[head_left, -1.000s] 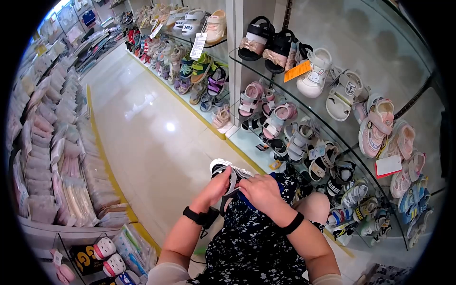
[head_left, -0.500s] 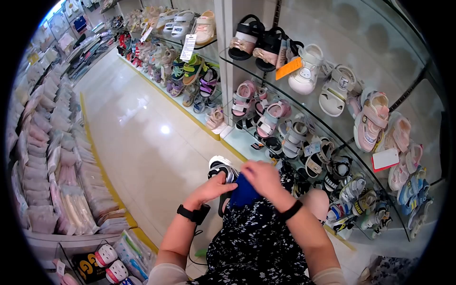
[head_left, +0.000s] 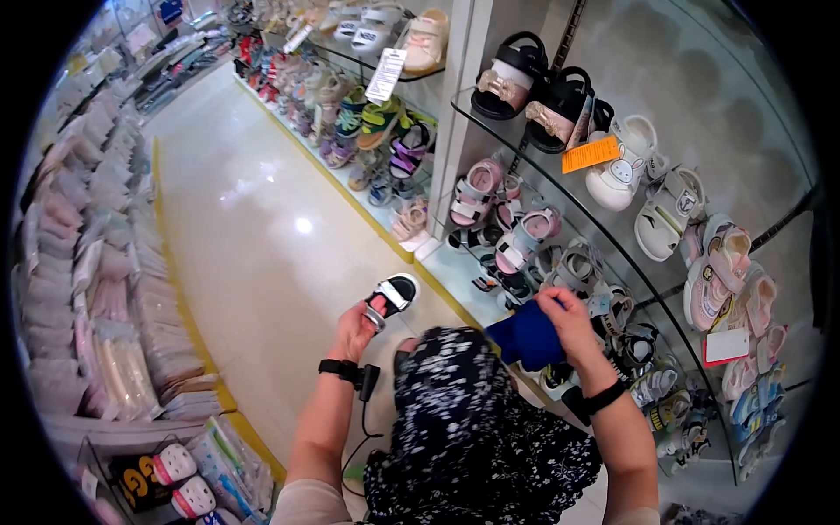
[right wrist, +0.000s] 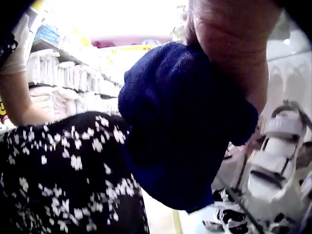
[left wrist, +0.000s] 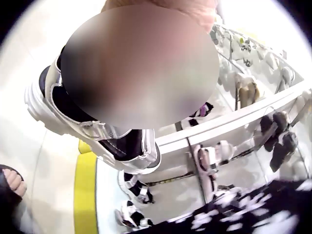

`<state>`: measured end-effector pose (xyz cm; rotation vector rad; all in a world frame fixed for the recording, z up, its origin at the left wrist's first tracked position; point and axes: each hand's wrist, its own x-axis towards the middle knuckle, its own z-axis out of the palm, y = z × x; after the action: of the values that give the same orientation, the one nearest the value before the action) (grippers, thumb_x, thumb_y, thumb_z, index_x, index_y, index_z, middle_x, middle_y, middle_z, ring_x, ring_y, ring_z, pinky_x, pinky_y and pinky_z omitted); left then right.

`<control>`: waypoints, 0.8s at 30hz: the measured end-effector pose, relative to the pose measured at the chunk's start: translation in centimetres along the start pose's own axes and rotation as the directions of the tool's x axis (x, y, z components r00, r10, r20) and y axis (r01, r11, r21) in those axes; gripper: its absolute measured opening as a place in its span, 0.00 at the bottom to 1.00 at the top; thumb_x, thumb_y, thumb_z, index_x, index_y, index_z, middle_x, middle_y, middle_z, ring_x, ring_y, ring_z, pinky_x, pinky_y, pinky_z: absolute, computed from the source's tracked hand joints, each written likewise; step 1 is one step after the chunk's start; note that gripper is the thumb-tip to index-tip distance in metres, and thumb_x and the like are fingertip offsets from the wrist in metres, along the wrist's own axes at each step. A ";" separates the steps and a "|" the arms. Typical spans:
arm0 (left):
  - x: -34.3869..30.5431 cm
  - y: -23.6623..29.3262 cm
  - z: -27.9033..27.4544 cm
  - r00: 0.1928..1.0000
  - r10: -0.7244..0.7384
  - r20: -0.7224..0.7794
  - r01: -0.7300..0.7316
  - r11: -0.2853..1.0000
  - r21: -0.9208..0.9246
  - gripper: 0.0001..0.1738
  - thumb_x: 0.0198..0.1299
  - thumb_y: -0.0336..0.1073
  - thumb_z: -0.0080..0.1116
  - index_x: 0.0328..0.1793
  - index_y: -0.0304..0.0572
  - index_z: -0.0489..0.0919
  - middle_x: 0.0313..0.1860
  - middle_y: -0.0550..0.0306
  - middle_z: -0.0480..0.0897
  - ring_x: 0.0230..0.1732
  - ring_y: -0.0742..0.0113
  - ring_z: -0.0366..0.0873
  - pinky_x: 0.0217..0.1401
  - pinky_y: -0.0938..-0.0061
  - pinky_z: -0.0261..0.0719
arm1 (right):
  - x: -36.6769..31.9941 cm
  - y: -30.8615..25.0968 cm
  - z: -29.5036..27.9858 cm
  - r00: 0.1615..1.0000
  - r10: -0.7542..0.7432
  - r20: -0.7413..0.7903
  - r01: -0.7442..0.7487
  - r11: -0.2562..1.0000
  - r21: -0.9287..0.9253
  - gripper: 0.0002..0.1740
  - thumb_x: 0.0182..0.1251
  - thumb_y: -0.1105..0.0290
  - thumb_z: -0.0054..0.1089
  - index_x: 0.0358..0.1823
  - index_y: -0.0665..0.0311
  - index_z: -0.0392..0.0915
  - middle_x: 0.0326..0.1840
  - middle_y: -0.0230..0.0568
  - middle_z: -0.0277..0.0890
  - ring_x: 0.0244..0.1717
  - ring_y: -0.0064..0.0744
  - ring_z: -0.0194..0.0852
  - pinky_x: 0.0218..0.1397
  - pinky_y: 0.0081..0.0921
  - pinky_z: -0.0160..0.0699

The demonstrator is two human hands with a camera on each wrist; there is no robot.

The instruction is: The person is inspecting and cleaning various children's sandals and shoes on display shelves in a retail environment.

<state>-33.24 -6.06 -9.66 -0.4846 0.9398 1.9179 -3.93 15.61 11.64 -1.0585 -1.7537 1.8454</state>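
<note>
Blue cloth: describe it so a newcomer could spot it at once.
In the head view, find the pale floor and, at its near end, the person's black-and-white floral garment. Beside that garment's upper right, the right hand holds a bunched blue cloth. Its plain, deep blue sets it apart from the patterned garment and the strappy sandals.

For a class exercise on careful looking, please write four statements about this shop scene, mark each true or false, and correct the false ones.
1. The left hand holds a sandal. True.
2. The cloth in the right hand is yellow. False: it is blue.
3. An orange tag is beside the white rabbit-faced shoe. True.
4. The person's garment is plain red. False: it is black with a white pattern.
</note>
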 end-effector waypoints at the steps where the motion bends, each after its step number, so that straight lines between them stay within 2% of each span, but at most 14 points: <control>1: 1.9 -0.1 -1.1 1.000 -0.005 0.011 0.005 0.999 0.040 0.18 0.71 0.32 0.32 0.61 0.26 0.61 0.53 0.40 0.77 0.49 0.53 0.79 0.55 0.59 0.79 | 1.1 2.1 -0.1 1.000 0.001 0.015 0.000 0.998 -0.061 0.08 0.68 0.65 0.55 0.39 0.62 0.77 0.34 0.24 0.74 0.34 0.14 0.68 0.39 0.14 0.68; 2: 3.8 -0.2 -1.9 1.000 -0.008 0.027 0.005 0.997 0.077 0.18 0.71 0.32 0.33 0.61 0.25 0.61 0.53 0.40 0.77 0.49 0.53 0.79 0.54 0.59 0.79 | 2.1 4.1 -0.2 0.996 0.073 0.046 -0.070 0.995 -0.067 0.09 0.69 0.64 0.54 0.39 0.62 0.77 0.35 0.25 0.74 0.35 0.15 0.68 0.40 0.15 0.69; 3: 5.4 -0.5 -2.4 0.997 0.011 -0.082 -0.002 0.994 0.109 0.14 0.69 0.30 0.40 0.55 0.27 0.68 0.44 0.43 0.80 0.42 0.57 0.80 0.44 0.64 0.80 | 2.9 5.9 0.5 0.990 0.134 0.051 -0.133 0.991 -0.028 0.10 0.71 0.63 0.51 0.39 0.61 0.77 0.35 0.26 0.74 0.36 0.16 0.68 0.41 0.15 0.69; 6: 14.7 -4.1 -9.6 0.997 0.065 -0.050 -0.043 0.934 0.355 0.10 0.61 0.30 0.52 0.44 0.31 0.76 0.35 0.46 0.81 0.35 0.60 0.79 0.34 0.67 0.77 | 5.8 12.7 1.8 0.915 0.395 0.082 -0.398 0.917 0.026 0.12 0.72 0.63 0.48 0.43 0.63 0.76 0.38 0.29 0.76 0.37 0.19 0.72 0.41 0.18 0.73; 7: 14.6 -4.1 -9.3 0.971 0.113 -0.212 0.047 0.777 0.628 0.08 0.53 0.31 0.58 0.35 0.32 0.79 0.30 0.49 0.80 0.28 0.60 0.77 0.28 0.66 0.72 | 6.8 13.3 2.8 0.856 0.509 0.091 -0.514 0.857 0.042 0.13 0.71 0.62 0.50 0.45 0.64 0.75 0.38 0.32 0.76 0.37 0.21 0.74 0.41 0.20 0.75; 10: 15.1 -5.1 -8.4 0.964 0.138 -0.226 0.125 0.517 0.847 0.14 0.50 0.32 0.58 0.38 0.27 0.78 0.32 0.47 0.81 0.27 0.59 0.78 0.29 0.65 0.71 | 10.9 16.7 5.1 0.708 0.694 0.131 -0.703 0.710 0.042 0.18 0.67 0.61 0.57 0.50 0.67 0.73 0.40 0.38 0.77 0.40 0.27 0.77 0.41 0.24 0.80; 11: 17.0 -7.0 -9.4 0.932 0.230 -0.282 0.125 0.525 0.842 0.14 0.51 0.32 0.56 0.41 0.28 0.80 0.31 0.47 0.82 0.26 0.59 0.78 0.29 0.65 0.72 | 12.4 18.1 5.7 0.761 0.644 0.080 -0.645 0.764 -0.005 0.21 0.62 0.60 0.62 0.50 0.68 0.73 0.41 0.40 0.77 0.40 0.29 0.77 0.43 0.24 0.79; 14: 19.2 -8.4 -11.2 0.972 0.199 -0.123 0.012 0.482 0.876 0.14 0.54 0.33 0.53 0.42 0.32 0.82 0.30 0.48 0.83 0.28 0.61 0.80 0.32 0.67 0.74 | 17.6 21.3 8.1 0.892 0.450 -0.053 -0.444 0.845 -0.298 0.20 0.60 0.65 0.64 0.51 0.64 0.74 0.45 0.41 0.78 0.45 0.31 0.77 0.48 0.28 0.78; 15: 18.6 -8.5 -10.2 0.972 0.186 -0.141 0.012 0.563 0.826 0.14 0.56 0.33 0.50 0.42 0.34 0.83 0.29 0.49 0.84 0.30 0.59 0.81 0.35 0.68 0.76 | 19.7 22.1 8.9 0.965 0.258 -0.045 -0.251 0.862 -0.440 0.19 0.59 0.65 0.65 0.51 0.63 0.74 0.45 0.43 0.78 0.46 0.35 0.77 0.50 0.30 0.76; 16: 18.4 -8.7 -9.9 0.956 0.286 -0.063 -0.075 0.445 0.892 0.14 0.57 0.30 0.49 0.45 0.30 0.81 0.26 0.52 0.82 0.26 0.67 0.78 0.30 0.74 0.74 | 21.6 23.3 9.6 0.998 0.063 0.002 -0.051 0.824 -0.564 0.19 0.58 0.66 0.65 0.50 0.61 0.75 0.45 0.44 0.78 0.46 0.38 0.76 0.52 0.31 0.74; 19: 17.3 -10.0 -8.3 0.913 0.399 0.085 -0.211 0.285 0.935 0.16 0.59 0.37 0.52 0.48 0.34 0.80 0.38 0.40 0.83 0.42 0.46 0.81 0.47 0.64 0.77 | 26.3 25.1 11.7 0.977 -0.196 0.084 0.175 0.512 -0.841 0.30 0.56 0.62 0.64 0.61 0.56 0.68 0.62 0.51 0.65 0.62 0.51 0.61 0.65 0.41 0.60; 20: 17.1 -9.7 -7.3 0.955 0.290 0.063 -0.137 0.242 0.961 0.17 0.56 0.36 0.55 0.51 0.39 0.79 0.43 0.44 0.83 0.46 0.47 0.78 0.50 0.61 0.75 | 27.0 25.6 12.8 0.952 -0.270 0.141 0.233 0.343 -0.910 0.32 0.56 0.62 0.64 0.63 0.56 0.65 0.65 0.54 0.61 0.64 0.56 0.57 0.66 0.45 0.58; 22: 15.9 -10.8 -6.5 0.868 0.444 0.222 -0.154 -0.185 0.971 0.18 0.54 0.36 0.58 0.52 0.43 0.78 0.44 0.51 0.81 0.49 0.52 0.75 0.50 0.59 0.71 | 28.4 28.1 13.7 0.958 -0.211 0.193 0.240 0.222 -0.945 0.34 0.57 0.57 0.62 0.66 0.48 0.62 0.69 0.53 0.53 0.69 0.57 0.49 0.67 0.51 0.54; 24: 15.7 -10.9 -6.3 0.847 0.440 0.298 -0.171 -0.305 0.937 0.19 0.52 0.36 0.59 0.52 0.45 0.78 0.42 0.55 0.80 0.49 0.55 0.73 0.49 0.59 0.70 | 29.2 28.8 13.5 0.945 -0.224 0.238 0.258 0.064 -0.964 0.33 0.57 0.55 0.62 0.65 0.45 0.63 0.68 0.53 0.55 0.69 0.57 0.49 0.67 0.52 0.54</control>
<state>-32.04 1.10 -28.46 0.7535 2.5688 0.7492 -26.32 23.27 -24.48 -0.9175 -3.0240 0.1202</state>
